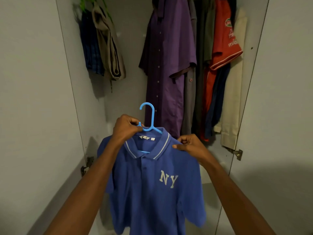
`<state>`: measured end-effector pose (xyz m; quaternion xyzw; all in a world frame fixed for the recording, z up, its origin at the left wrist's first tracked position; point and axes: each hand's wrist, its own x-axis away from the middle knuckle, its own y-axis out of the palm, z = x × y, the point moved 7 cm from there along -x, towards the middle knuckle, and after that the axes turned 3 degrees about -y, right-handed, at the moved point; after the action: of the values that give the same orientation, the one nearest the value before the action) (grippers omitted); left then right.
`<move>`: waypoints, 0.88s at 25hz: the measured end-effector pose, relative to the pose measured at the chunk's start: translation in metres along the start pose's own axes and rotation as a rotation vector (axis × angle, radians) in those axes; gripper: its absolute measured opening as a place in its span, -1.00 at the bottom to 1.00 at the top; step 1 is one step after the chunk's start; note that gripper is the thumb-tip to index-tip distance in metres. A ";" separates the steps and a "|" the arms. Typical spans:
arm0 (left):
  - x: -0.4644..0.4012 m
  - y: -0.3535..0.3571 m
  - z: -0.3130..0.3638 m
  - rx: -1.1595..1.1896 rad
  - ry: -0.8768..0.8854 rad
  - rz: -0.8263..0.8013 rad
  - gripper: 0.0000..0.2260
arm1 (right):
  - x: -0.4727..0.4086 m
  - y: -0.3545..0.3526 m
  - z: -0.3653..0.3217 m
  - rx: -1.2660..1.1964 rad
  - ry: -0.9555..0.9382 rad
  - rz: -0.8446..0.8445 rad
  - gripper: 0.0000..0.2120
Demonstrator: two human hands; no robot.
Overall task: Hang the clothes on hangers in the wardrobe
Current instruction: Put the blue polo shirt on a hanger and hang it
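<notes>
A blue polo shirt (pixel 152 192) with white "NY" letters and a white-striped collar hangs on a light blue plastic hanger (pixel 149 119), whose hook points up and left. My left hand (pixel 126 128) grips the hanger's left shoulder together with the shirt's collar. My right hand (pixel 189 143) pinches the shirt's fabric at its right shoulder. Both are held in front of the open wardrobe (pixel 128 56), below the hanging clothes. The hanger's arms are mostly hidden inside the shirt.
Inside the wardrobe hang a long purple shirt (pixel 166 65), dark garments, a red jersey (pixel 223 39) and a cream garment (pixel 234 82) on the right. Folded checked and beige clothes (pixel 101 44) hang at the upper left. Grey doors (pixel 33 99) stand open on both sides.
</notes>
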<state>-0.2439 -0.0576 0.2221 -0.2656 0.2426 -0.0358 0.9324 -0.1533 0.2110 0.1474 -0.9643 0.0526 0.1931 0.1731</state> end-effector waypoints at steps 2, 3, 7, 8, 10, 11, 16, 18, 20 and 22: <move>0.000 -0.001 0.011 0.122 -0.012 0.026 -0.86 | 0.010 -0.009 -0.003 0.010 -0.034 0.022 -0.70; -0.001 -0.002 0.019 0.155 -0.005 0.042 -0.84 | 0.017 -0.014 -0.008 -0.018 -0.061 0.050 -0.67; 0.002 -0.010 0.042 0.170 0.070 0.029 -0.83 | 0.039 -0.035 -0.031 -0.089 -0.201 0.163 -0.69; 0.005 -0.010 0.044 0.146 0.075 -0.037 -0.72 | 0.043 -0.041 -0.039 -0.100 -0.224 0.168 -0.70; 0.012 -0.010 0.043 0.039 0.045 -0.168 -0.56 | 0.048 -0.052 -0.046 -0.103 -0.226 0.151 -0.72; 0.015 -0.013 0.041 -0.021 0.038 -0.187 -0.49 | 0.050 -0.057 -0.049 -0.097 -0.223 0.138 -0.74; 0.054 -0.014 0.038 0.101 -0.021 -0.309 -0.51 | 0.057 -0.075 -0.056 -0.094 -0.215 0.035 -0.74; 0.071 -0.016 0.041 0.120 -0.003 -0.396 -0.69 | 0.059 -0.083 -0.064 -0.082 -0.219 0.003 -0.77; 0.075 -0.027 0.035 0.008 0.020 -0.443 -0.73 | 0.056 -0.100 -0.075 -0.087 -0.216 0.040 -0.78; 0.073 -0.044 0.026 -0.030 0.009 -0.417 -0.63 | 0.052 -0.118 -0.083 -0.074 -0.214 0.082 -0.78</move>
<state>-0.1653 -0.0969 0.2319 -0.3236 0.1870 -0.2256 0.8997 -0.0561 0.2903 0.2360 -0.9410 0.0661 0.3038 0.1339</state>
